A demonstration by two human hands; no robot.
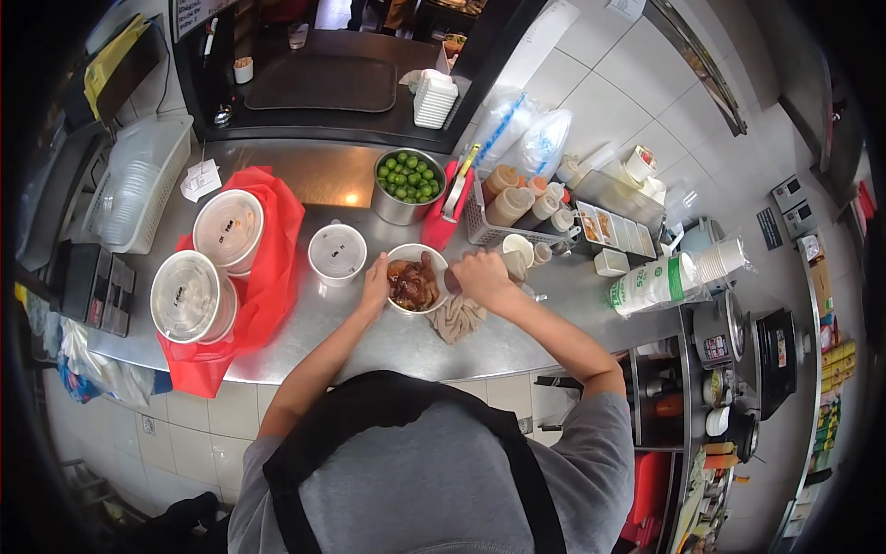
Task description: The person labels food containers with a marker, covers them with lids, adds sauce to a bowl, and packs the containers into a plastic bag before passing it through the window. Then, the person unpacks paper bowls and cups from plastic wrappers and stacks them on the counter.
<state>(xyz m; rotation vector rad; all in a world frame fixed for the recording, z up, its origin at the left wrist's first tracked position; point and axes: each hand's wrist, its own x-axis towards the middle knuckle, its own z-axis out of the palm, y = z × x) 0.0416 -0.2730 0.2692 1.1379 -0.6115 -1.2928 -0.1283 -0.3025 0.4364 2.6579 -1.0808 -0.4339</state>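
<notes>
A white bowl (417, 307) of glossy brown meat pieces (413, 283) stands on the steel counter in front of me. My left hand (375, 288) grips its left side. At the right rim, my right hand (482, 277) is closed around a small dark brown item (452, 282), mostly hidden by the fingers, so its kind is unclear. A crumpled beige cloth (457, 319) lies below that hand. Left of the bowl is a lidded white tub (337, 253) with writing on its lid. Several more lidded tubs (228, 231) are stacked on a red plastic bag (277, 240).
Behind the bowl stand a metal pot of green limes (404, 185) and a red holder (445, 217). Sauce bottles fill a grey basket (494, 229) at right, near a condiment tray (614, 231) and sleeved paper cups (660, 282). A dark tray (321, 85) rests beyond the hatch.
</notes>
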